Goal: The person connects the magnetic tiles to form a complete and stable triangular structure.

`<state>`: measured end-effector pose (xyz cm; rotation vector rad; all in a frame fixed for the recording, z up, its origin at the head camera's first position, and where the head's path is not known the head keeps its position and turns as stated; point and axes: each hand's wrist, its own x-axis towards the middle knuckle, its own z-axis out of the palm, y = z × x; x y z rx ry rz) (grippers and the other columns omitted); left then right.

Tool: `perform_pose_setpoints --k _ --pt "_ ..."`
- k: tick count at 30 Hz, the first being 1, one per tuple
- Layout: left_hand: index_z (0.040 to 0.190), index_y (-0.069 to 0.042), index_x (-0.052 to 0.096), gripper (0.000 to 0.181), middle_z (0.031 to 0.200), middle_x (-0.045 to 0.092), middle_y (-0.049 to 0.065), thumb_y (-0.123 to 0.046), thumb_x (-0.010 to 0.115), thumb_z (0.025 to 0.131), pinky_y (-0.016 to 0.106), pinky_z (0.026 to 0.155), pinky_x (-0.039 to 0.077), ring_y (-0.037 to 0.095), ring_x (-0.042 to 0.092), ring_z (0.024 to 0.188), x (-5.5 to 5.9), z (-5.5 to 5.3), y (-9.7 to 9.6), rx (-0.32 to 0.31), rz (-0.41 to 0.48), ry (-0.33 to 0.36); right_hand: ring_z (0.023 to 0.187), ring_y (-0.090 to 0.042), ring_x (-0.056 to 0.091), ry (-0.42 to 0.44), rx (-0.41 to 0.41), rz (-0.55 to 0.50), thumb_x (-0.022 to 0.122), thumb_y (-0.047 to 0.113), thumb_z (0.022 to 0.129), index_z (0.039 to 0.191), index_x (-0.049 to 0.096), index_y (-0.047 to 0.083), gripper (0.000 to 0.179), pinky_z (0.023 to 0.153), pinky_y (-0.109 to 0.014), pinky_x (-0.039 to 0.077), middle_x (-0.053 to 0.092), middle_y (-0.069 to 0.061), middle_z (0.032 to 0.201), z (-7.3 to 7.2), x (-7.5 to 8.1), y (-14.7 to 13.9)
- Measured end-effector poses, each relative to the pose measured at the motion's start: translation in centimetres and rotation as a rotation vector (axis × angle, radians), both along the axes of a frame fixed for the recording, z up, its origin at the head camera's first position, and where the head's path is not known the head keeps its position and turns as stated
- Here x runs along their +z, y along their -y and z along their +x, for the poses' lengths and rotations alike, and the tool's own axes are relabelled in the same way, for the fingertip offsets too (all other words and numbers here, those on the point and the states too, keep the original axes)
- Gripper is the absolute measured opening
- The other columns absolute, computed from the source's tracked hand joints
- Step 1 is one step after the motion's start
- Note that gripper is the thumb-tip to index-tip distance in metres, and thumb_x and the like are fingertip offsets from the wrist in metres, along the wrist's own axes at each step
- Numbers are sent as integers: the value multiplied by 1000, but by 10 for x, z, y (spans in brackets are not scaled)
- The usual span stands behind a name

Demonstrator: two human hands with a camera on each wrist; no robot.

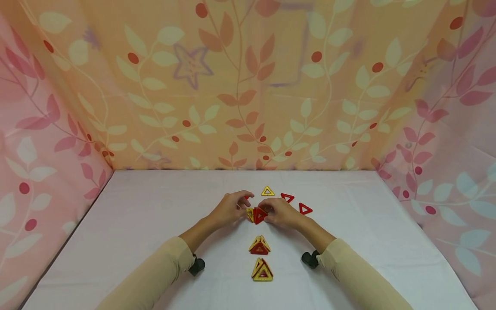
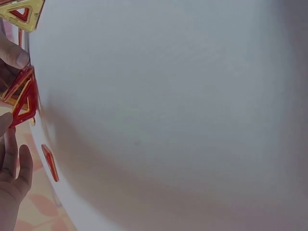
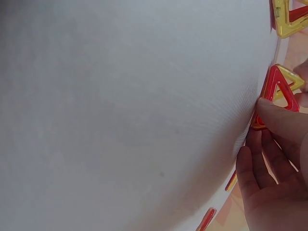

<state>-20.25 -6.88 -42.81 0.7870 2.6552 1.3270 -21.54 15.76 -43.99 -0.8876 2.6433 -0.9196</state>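
Note:
My right hand [image 1: 282, 213] pinches a red triangular magnetic tile [image 1: 259, 216] between thumb and fingers, just above or on the white table; I cannot tell which. Against it stands a yellow triangular tile [image 1: 250, 214], tilted to meet it at an edge. From the other side my left hand [image 1: 230, 209] pinches this small cluster, its thumb [image 2: 5, 123] at a red tile [image 2: 28, 103] and its other fingers spread. In the right wrist view, the right thumb [image 3: 279, 115] presses the face of the red tile [image 3: 275, 79]. Part of the cluster is hidden by fingers.
Two red-and-yellow tile pyramids, a farther one [image 1: 259, 246] and a nearer one [image 1: 262, 271], stand nearer my body. Beyond the hands lie a loose yellow tile [image 1: 268, 191] and red tiles [image 1: 305, 209]. One more red tile [image 2: 49, 162] lies by the left hand. Patterned curtains [image 1: 248, 107] enclose the table.

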Motion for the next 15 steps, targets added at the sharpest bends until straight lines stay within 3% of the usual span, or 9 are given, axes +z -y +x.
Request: perform_pose_setpoints --k 15 --pt "127 1 60 45 97 70 14 12 69 84 29 78 55 19 63 86 2 -1 -7 -8 18 -6 103 -16 61 4 -21 13 75 2 87 123 65 5 38 96 -38 50 67 -3 114 0 -1 1"
